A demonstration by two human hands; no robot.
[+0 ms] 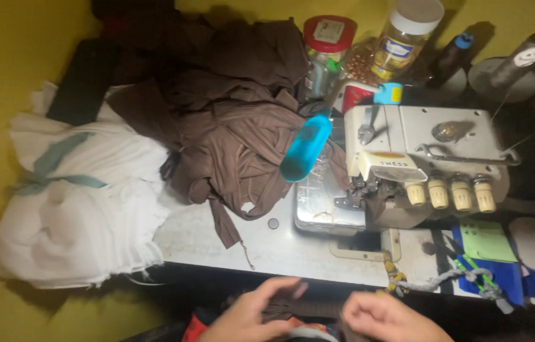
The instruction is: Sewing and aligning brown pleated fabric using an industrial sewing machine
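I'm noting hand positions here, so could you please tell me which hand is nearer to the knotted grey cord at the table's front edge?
Right. The right hand lies just below the knotted grey cord; the left hand sits farther left, over brown fabric.

A mustard-yellow wall (1, 57) runs along the nine o'clock side and across the twelve o'clock edge. Against it stands a pale grey work table (280, 244), its surface scuffed, its front edge crossing toward six o'clock. Below that edge, at seven o'clock, the same yellow shows in shadow. Light is dim and warm, brightest at the centre; the three o'clock side and far corners fall dark.
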